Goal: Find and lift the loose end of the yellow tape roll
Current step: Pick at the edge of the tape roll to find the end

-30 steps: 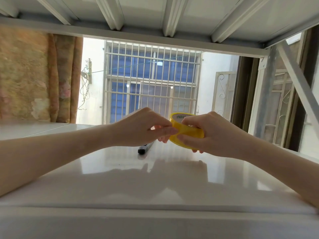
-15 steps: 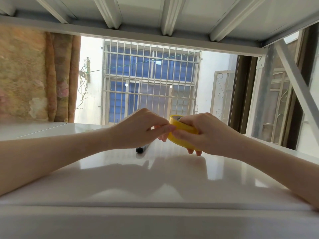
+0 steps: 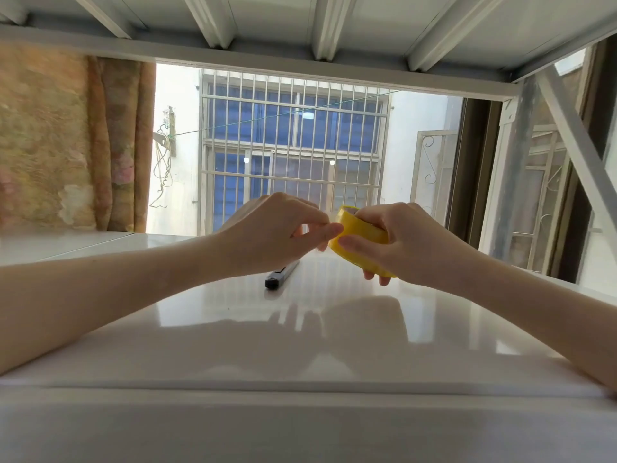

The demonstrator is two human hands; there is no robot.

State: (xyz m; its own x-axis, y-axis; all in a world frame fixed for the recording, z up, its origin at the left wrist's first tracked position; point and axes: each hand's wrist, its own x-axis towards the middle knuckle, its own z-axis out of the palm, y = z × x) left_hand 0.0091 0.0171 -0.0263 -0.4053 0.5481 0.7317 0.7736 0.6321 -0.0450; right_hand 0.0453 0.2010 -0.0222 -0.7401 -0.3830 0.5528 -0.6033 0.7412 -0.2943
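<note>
The yellow tape roll (image 3: 359,233) is held just above the glossy white table (image 3: 233,335), near its far edge. My right hand (image 3: 407,243) grips the roll, thumb across its near face and fingers wrapped under it. My left hand (image 3: 273,235) is at the roll's left side with curled fingers; its thumb and forefinger tips touch the roll's outer band. Whether a loose end is lifted cannot be seen; the fingers hide that spot.
A dark pen-like tool (image 3: 280,277) lies on the table under my left hand. A metal shelf frame (image 3: 300,65) runs overhead, with a slanted brace (image 3: 574,145) on the right. Beyond the table are a barred window (image 3: 293,145) and a curtain (image 3: 113,145).
My right hand has turned the roll a little, so less of its inner core shows. My left fingertips stay at the roll's left edge. Both hands remain in nearly the same place.
</note>
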